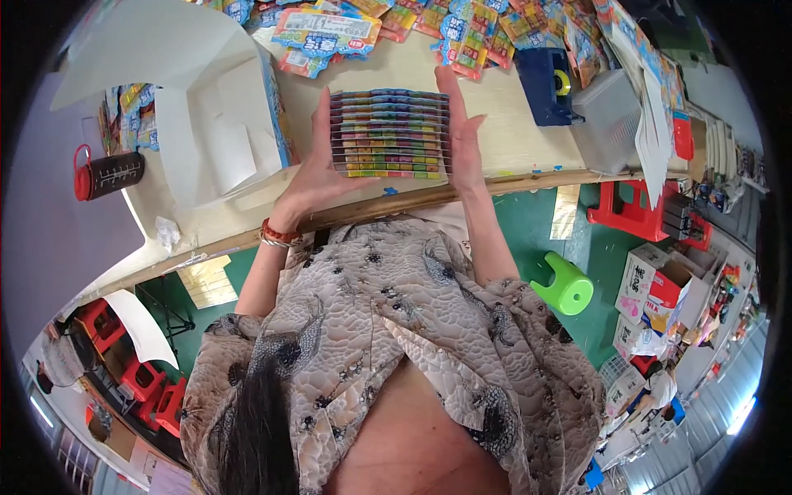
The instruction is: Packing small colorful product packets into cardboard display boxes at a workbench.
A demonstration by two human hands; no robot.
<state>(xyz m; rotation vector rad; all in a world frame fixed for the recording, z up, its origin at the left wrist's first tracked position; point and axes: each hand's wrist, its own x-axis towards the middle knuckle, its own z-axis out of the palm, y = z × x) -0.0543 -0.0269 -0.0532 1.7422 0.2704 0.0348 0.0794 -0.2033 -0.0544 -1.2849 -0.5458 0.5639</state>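
Observation:
Between my two palms stands a neat stack of colourful flat packs, their edges lined up in rows above the near edge of the table. My left hand presses on the stack's left side, its thumb along the lower edge. Flat against the right side lies my right hand, fingers pointing away and thumb sticking out. Left of the stack is an open white cardboard box with raised flaps. Similar loose packs lie in a heap at the far side of the table.
A dark blue tape dispenser stands at the right beside a clear plastic bin. Upright printed cardboard sheets rise by the bin. At the left is a dark bottle with a red lid. Below are a green stool and a red stool.

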